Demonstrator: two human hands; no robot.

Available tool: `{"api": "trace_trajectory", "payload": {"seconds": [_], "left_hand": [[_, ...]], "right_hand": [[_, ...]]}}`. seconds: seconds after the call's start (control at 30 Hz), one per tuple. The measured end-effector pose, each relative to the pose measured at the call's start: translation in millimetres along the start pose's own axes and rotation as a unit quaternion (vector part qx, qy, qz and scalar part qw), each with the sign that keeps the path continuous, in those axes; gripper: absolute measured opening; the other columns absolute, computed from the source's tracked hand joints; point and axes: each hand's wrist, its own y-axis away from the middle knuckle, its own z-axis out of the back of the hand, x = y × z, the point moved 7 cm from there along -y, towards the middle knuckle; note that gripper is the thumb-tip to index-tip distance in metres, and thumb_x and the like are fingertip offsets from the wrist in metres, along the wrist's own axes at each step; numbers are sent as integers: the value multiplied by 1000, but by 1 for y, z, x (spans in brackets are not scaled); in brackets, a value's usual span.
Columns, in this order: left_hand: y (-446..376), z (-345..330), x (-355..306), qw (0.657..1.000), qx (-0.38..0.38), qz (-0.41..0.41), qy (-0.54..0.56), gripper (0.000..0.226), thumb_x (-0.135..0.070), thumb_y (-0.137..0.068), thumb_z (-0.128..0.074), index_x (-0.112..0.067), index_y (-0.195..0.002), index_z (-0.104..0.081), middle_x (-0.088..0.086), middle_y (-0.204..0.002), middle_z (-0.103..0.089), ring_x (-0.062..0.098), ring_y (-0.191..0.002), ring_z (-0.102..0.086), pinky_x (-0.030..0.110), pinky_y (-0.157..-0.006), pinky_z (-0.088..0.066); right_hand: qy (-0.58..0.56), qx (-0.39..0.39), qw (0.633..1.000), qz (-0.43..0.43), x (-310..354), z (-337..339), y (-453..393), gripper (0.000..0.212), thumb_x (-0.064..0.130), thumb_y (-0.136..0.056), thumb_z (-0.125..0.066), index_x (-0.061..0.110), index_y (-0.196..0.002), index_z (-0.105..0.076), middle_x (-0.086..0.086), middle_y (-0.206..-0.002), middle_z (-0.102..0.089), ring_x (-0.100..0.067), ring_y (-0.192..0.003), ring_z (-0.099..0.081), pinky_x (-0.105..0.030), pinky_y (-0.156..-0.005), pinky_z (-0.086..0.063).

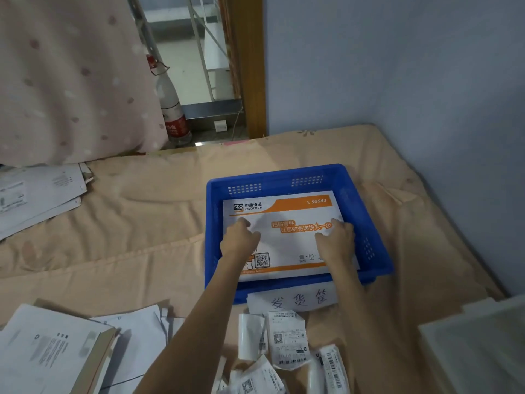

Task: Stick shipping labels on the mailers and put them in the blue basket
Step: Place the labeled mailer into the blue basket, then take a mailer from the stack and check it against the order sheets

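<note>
A blue basket [284, 173] sits on the peach bedsheet, right of centre. Inside it lies a white and orange express mailer [289, 243], printed side up and nearly filling the floor of the basket. My left hand [241, 237] presses on the mailer's left part and my right hand [336, 237] presses on its right part, both palms down on top of it. Loose shipping labels [287, 339] lie in a heap in front of the basket. A stack of mailers [51, 351] sits at the lower left.
A handwritten paper sign [292, 300] hangs on the basket's front wall. More mailers [37, 191] lie at the left under a pink pillow [71, 81]. A plastic bottle [172, 109] stands behind the bed. A white box [477, 345] is at the lower right, by the blue wall.
</note>
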Motion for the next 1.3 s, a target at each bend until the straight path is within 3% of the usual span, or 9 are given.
{"api": "trace_trajectory", "payload": {"seconds": [0.27,0.4,0.5,0.7,0.8,0.9,1.07,1.17,1.3], "left_hand": [[73,74,14,972,-111,-61,196,21,-19,-89,-58,-14,-110,-59,1,-109,-66,17,-92,-61,37,-83,-52],[113,112,48,947,-175,-77,258,15,-12,-88,-60,-13,-104,-58,-1,-102,-64,13,-89,-59,15,-66,-43],[132,131,80,937,-199,-81,274,22,-12,-89,-62,-7,-110,-60,2,-104,-65,10,-85,-59,12,-65,-40],[158,171,162,932,-218,-65,281,22,-6,-87,-64,-2,-108,-61,7,-102,-64,13,-85,-58,1,-60,-38],[168,193,217,932,-219,-36,287,22,-7,-86,-64,-2,-108,-61,6,-101,-64,17,-90,-59,11,-66,-38],[177,213,279,930,-217,-1,297,25,-9,-87,-63,-5,-111,-59,5,-106,-64,17,-94,-59,19,-74,-39],[192,244,372,926,-223,48,301,27,-10,-88,-60,-7,-115,-58,1,-109,-62,12,-89,-56,3,-62,-38],[194,256,420,930,-216,68,290,28,-11,-87,-60,-8,-114,-59,3,-112,-63,15,-93,-58,18,-71,-41],[193,260,471,941,-190,76,269,29,-11,-87,-60,-7,-116,-58,5,-116,-63,19,-99,-60,25,-81,-41]], "right_hand": [[-185,23,982,18,35,28,71,50,26,-93,-59,13,-139,-45,-10,-132,-54,-27,-115,-56,-43,-96,-51],[-242,44,969,20,54,28,114,43,22,-94,-58,9,-134,-51,-9,-133,-56,-26,-119,-54,-34,-94,-46],[-264,64,962,31,68,17,148,39,18,-94,-57,10,-132,-53,-7,-131,-57,-23,-119,-53,-25,-84,-39],[-278,97,954,54,109,-30,216,37,15,-92,-57,6,-128,-56,-8,-123,-61,-23,-113,-55,-30,-92,-45],[-287,119,949,59,136,-62,254,26,13,-90,-59,6,-115,-61,-6,-107,-62,-20,-97,-55,-31,-81,-43],[-301,146,941,48,157,-103,290,30,12,-86,-61,9,-116,-61,-3,-102,-62,-19,-92,-57,-26,-76,-44],[-292,184,938,25,173,-171,352,32,12,-85,-62,8,-117,-61,-7,-104,-66,-23,-99,-62,-30,-84,-46],[-282,183,942,4,171,-202,384,31,13,-87,-61,8,-118,-61,-5,-106,-65,-18,-98,-59,-25,-83,-40],[-243,168,955,-21,160,-230,415,29,13,-88,-58,9,-117,-62,-1,-103,-61,-19,-103,-56,-25,-85,-38]]}}
